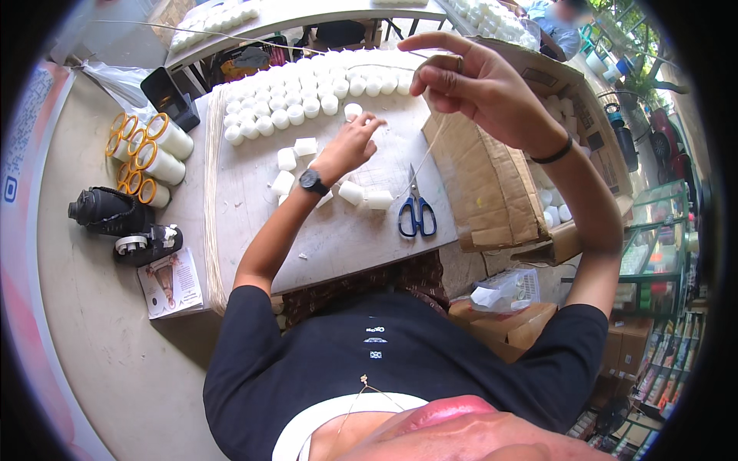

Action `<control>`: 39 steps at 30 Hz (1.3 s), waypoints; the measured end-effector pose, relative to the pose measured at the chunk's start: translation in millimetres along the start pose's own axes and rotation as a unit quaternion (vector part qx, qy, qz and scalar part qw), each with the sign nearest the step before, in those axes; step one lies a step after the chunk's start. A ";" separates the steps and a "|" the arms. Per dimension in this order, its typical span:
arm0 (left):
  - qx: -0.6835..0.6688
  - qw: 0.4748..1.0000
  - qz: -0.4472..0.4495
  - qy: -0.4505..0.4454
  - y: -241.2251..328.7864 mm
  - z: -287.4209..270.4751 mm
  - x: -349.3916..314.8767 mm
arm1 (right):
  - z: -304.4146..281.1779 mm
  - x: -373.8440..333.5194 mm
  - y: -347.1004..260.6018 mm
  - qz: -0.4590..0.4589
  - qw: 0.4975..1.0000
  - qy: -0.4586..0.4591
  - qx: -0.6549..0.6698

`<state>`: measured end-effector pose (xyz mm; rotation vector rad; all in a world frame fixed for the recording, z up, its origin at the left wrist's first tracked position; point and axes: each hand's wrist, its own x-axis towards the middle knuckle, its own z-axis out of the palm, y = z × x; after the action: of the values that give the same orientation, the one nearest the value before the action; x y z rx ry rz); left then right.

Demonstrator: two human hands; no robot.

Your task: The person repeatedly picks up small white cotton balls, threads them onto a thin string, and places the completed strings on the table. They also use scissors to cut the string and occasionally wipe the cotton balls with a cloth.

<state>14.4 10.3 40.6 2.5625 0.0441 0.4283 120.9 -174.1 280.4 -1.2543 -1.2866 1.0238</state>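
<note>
My left hand (350, 146), with a black watch on its wrist, reaches over the table. Its fingers are apart, and their tips are beside a white candle (354, 111) at the front of the candle rows. Raised over the cardboard box edge, my right hand (473, 84) has its index finger stretched out and its thumb pressed toward the other fingers. A thin pale wick (437, 142) hangs from it toward the table. Several loose white candles (351, 192) lie around my left forearm, some on their sides. Blue-handled scissors (417, 217) lie to their right, blades pointing away.
Rows of white candles (296, 115) fill the table's far side. Pale wick strands (213, 177) stretch along its left edge. On the right stands an open cardboard box (492, 184) with candles inside. Jars with orange rims (160, 165) and a black bottle (108, 209) stand left. A person (557, 27) is behind.
</note>
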 end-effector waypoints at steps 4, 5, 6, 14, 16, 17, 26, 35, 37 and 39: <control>0.262 0.964 -0.046 -0.012 -15.7 17.4 14.0 | 11.9 -0.1 -0.3 0.018 1.000 0.016 0.007; 0.252 0.967 -0.042 -0.020 -21.0 18.6 16.9 | 11.8 -0.4 -0.3 0.021 1.000 0.017 0.000; 0.243 0.969 -0.039 -0.029 -26.7 19.3 19.8 | 11.6 -0.5 -0.4 0.024 1.000 0.018 -0.007; 0.187 0.982 0.013 0.007 -40.6 19.4 28.0 | 13.0 -3.1 6.4 0.030 0.982 0.065 -0.177; 0.074 0.996 -0.008 0.053 -38.2 8.3 21.5 | 15.6 0.5 5.5 0.000 0.985 0.049 -0.163; 0.043 0.997 -0.020 0.067 -33.6 -1.4 19.9 | 15.0 1.2 6.0 -0.011 0.986 0.047 -0.157; -0.685 0.697 -0.058 0.203 40.2 -58.1 -6.8 | 6.1 -0.5 8.0 -0.083 0.930 0.127 -0.335; -0.812 0.567 -0.004 0.142 38.0 -49.9 -36.4 | 38.6 -8.4 -4.0 -0.127 0.871 0.163 -0.446; -0.836 0.536 0.011 0.120 35.2 -47.8 -40.6 | 44.1 -9.0 -7.3 -0.118 0.842 0.158 -0.502; -0.830 0.545 0.009 0.119 35.7 -48.4 -43.3 | 43.9 -5.9 -0.1 -0.157 0.829 0.155 -0.513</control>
<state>-43.6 -0.8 85.3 0.5655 -0.2040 0.4403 77.1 -176.5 274.8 -1.7901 -1.7577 -0.2193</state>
